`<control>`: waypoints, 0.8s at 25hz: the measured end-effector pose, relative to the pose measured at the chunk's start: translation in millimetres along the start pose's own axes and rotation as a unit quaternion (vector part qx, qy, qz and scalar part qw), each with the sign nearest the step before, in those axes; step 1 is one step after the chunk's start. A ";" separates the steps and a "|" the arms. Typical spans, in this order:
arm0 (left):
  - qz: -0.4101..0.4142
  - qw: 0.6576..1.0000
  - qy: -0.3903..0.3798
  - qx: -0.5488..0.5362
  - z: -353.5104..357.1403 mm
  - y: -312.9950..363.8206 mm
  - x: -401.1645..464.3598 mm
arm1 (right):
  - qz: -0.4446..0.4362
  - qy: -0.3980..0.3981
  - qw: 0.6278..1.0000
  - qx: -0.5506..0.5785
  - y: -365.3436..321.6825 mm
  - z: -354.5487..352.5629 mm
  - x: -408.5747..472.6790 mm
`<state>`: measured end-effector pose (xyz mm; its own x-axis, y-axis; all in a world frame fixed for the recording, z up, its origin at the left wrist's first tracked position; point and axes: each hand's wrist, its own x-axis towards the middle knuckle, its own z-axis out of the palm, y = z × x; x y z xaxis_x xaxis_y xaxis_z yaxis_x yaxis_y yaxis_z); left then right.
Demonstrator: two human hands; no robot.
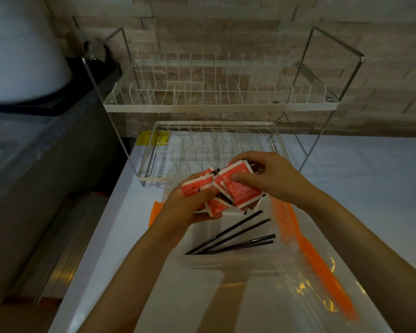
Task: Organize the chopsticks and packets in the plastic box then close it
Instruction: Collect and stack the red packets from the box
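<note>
A clear plastic box (228, 261) with orange latches sits on the white counter in front of me. Several black chopsticks (235, 236) lie loose inside it, fanned out toward the right. Above the box's far end, both hands hold a bunch of red-orange sauce packets (238, 188). My left hand (187, 207) cups the lower packets from underneath. My right hand (267, 179) pinches the upper packets, thumb pressed on top. The clear lid (322, 292) with an orange edge lies open to the right of the box.
A two-tier wire dish rack (214, 104) stands just beyond the box against the stone wall. A yellow item (151, 139) lies behind the rack's lower tray. A dark stove area (34, 145) lies left of the counter.
</note>
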<state>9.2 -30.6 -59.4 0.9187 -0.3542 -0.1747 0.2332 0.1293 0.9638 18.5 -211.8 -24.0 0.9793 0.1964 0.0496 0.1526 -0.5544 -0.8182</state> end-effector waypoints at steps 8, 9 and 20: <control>-0.001 0.997 0.034 -0.070 -3.3 -2.3 1.1 | 0.098 0.011 0.985 0.141 6.3 11.2 -1.2; 0.007 0.995 0.046 -0.086 -3.2 -3.5 1.6 | 0.115 0.022 0.978 0.175 6.3 12.0 -1.5; 0.061 0.981 0.117 -0.145 22.2 -7.2 -2.3 | 0.208 0.228 0.872 0.380 -0.7 66.0 4.6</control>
<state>-1.6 -51.2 -61.4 0.9855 -0.1011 -0.1364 0.1668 0.4270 0.8887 14.1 -157.1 -61.1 0.9065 -0.3317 -0.2610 -0.1908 0.2295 -0.9544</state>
